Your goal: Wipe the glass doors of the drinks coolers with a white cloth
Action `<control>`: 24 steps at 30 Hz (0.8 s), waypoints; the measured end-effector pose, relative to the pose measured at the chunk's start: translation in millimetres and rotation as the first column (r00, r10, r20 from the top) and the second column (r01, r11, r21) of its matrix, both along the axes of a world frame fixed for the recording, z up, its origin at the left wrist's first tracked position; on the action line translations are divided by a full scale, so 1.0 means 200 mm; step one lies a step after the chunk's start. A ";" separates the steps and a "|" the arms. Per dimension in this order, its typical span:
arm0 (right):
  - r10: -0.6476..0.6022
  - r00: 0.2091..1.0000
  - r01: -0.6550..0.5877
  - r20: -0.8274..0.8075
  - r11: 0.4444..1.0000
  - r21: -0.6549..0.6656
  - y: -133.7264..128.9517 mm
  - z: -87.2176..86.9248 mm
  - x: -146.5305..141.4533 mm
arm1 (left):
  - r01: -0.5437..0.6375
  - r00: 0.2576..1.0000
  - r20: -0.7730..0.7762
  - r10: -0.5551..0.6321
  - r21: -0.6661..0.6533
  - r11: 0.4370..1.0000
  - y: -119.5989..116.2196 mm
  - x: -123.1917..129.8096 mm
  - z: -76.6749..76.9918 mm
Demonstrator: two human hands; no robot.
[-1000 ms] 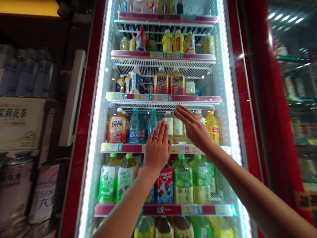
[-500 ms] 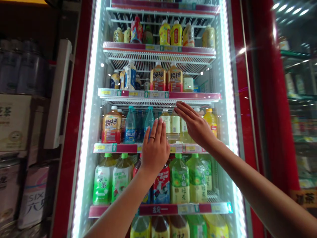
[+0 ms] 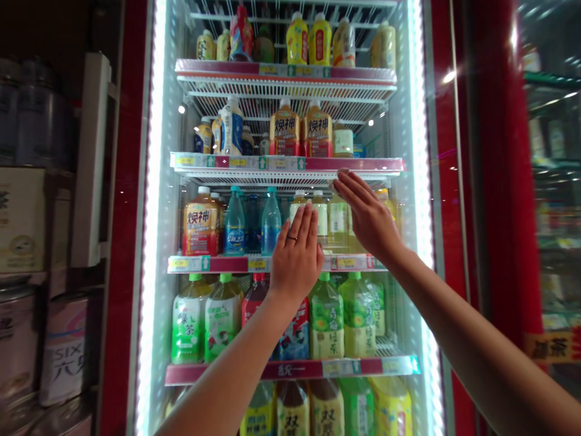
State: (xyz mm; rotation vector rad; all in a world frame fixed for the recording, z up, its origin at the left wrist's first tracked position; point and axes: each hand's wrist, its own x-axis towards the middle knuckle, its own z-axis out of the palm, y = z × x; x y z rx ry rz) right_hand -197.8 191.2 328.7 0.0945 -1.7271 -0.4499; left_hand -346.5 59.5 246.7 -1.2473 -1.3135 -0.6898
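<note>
My left hand (image 3: 297, 257), with a ring on one finger, is raised in front of the lit drinks cooler, palm away from me and fingers straight. It holds nothing. To its right and a little higher, my right hand (image 3: 367, 212) is stretched out flat, tilted up to the left, and holds nothing. Behind the hands stand pale yellow bottles (image 3: 337, 221) on the middle shelf (image 3: 227, 264). Left of them are teal bottles (image 3: 271, 221) and an orange-red bottle (image 3: 200, 224). Whether either hand touches the glass cannot be told.
Green tea bottles (image 3: 187, 321) and red-labelled bottles line the shelf below. Higher shelves hold orange drinks (image 3: 284, 130) and yellow bottles (image 3: 297, 39). A white door handle (image 3: 91, 160) and stacked cans (image 3: 65, 351) are at the left. Another glass-fronted cabinet (image 3: 556, 212) stands at the right.
Both hands have shifted slightly right across the middle shelf. The camera view has moved, so the shelves sit a little higher and further left.
</note>
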 end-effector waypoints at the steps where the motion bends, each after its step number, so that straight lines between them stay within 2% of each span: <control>1: 0.008 1.000 -0.008 -0.016 1.000 -0.006 0.00 0.01 -0.01 | -0.006 1.000 0.003 0.006 -0.004 1.000 0.00 0.00 0.00; 5: 0.047 0.999 -0.047 0.014 0.999 0.010 -0.03 -0.01 -0.05 | -0.041 0.999 0.009 0.041 -0.036 0.999 -0.02 0.01 0.01; 10: 0.054 0.993 -0.056 0.109 0.998 0.011 0.00 -0.09 0.04 | -0.026 0.999 0.042 0.028 -0.051 0.998 -0.02 0.03 0.01; 15: 0.045 0.998 -0.048 -0.045 0.995 -0.084 0.02 -0.05 0.03 | -0.041 0.997 0.060 0.046 -0.070 0.997 -0.02 0.04 0.01; 18: 0.033 0.998 -0.039 -0.053 0.993 -0.113 -0.02 -0.03 -0.03 | -0.056 0.996 0.062 0.061 -0.079 0.995 -0.02 0.04 0.02; 21: 0.048 0.999 -0.047 0.008 0.996 -0.071 -0.05 -0.08 -0.05 | -0.031 0.998 0.060 0.034 -0.058 0.998 -0.02 0.04 0.01; 24: 0.046 0.998 -0.044 0.040 0.998 -0.050 -0.03 -0.15 -0.01 | -0.004 0.999 0.050 0.005 -0.024 1.000 0.00 0.03 0.01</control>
